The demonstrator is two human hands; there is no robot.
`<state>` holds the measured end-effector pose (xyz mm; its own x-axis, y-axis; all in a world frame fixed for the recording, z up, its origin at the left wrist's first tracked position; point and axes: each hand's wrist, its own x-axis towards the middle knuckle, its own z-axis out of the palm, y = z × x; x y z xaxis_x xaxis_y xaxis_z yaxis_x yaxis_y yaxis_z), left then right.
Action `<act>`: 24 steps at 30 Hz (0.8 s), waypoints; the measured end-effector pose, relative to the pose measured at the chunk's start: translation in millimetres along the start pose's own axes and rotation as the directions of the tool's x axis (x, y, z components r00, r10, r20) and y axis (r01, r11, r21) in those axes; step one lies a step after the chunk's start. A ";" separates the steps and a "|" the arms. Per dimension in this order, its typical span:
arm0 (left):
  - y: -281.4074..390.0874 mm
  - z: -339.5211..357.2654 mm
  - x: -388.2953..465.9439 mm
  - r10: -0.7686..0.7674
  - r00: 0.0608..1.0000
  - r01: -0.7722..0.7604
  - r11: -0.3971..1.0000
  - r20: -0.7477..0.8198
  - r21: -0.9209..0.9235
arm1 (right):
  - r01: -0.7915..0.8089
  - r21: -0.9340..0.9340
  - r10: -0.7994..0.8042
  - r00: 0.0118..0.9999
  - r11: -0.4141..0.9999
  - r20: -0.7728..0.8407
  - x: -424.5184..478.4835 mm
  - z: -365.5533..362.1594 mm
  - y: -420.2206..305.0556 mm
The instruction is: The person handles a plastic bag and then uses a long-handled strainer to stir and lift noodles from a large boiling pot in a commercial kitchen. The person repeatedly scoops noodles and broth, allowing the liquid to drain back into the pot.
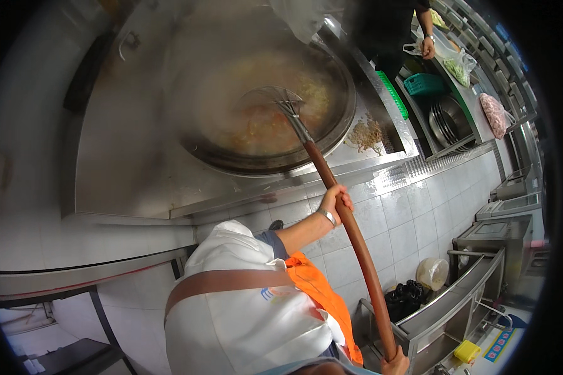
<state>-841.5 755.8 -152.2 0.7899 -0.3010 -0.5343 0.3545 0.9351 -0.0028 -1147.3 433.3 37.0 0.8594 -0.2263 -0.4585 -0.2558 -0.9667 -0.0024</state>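
Observation:
My left hand (338, 204), with a metal watch at the wrist, grips the middle of a long wooden handle (361, 253). Around the handle's rear end, at the lower right, my right hand (395, 363) is closed; its arm is mostly hidden. The handle carries a large metal skimmer (267, 97), whose round head is over or in a big wok (262, 165). Reddish and pale green food in broth (262, 136) shows through thick steam, which blurs the skimmer's head and the wok's far side.
The wok sits in a steel range (122, 187); food scraps (366, 133) lie beside it. Another person's hand (428, 47) is near a counter with bagged food (493, 115). Behind my right hand stand a steel sink (445, 344), a black bag (403, 300) and a white bucket (432, 273).

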 end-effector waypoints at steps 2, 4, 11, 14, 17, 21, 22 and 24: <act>-27.0 6.0 -15.5 -0.049 0.997 0.050 0.999 -0.053 0.018 | -0.011 0.038 0.011 1.000 0.999 -0.017 -13.9 12.1 46.0; -53.8 10.7 -31.7 -0.125 0.989 0.127 0.992 -0.084 0.013 | -0.019 0.081 0.023 0.999 0.997 -0.040 -27.3 23.7 91.1; -103.7 11.4 -69.3 -0.249 0.966 0.249 0.968 0.073 0.013 | -0.066 -0.277 0.033 0.992 0.958 -0.121 -67.3 19.2 165.1; -81.5 -24.6 -46.4 -0.201 0.975 0.202 0.979 0.096 -0.004 | -0.222 -0.241 0.250 0.964 0.945 0.089 -34.0 -4.4 97.9; -35.1 -41.2 -19.6 -0.162 0.987 0.162 0.986 0.020 -0.045 | -0.220 -0.151 0.223 0.975 0.964 0.003 -19.0 39.7 62.7; 13.1 -52.5 -6.2 -0.031 0.996 0.032 0.999 -0.089 0.013 | -0.150 -0.030 0.138 0.959 0.988 -0.246 7.6 93.5 5.7; 23.4 -52.7 -3.1 -0.007 0.997 0.009 1.000 -0.075 0.016 | -0.115 -0.025 0.106 0.968 0.993 -0.227 18.4 96.2 -2.4; 50.6 -50.3 8.0 0.033 0.998 -0.032 0.999 -0.062 0.022 | -0.059 -0.039 0.048 0.967 0.997 -0.252 43.3 97.8 -22.8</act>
<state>-842.4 810.0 -199.1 0.7687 -0.2580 -0.5853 0.3403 0.9397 0.0328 -1147.6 457.2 -69.8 0.9300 -0.2949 -0.2194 -0.2888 -0.9555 0.0598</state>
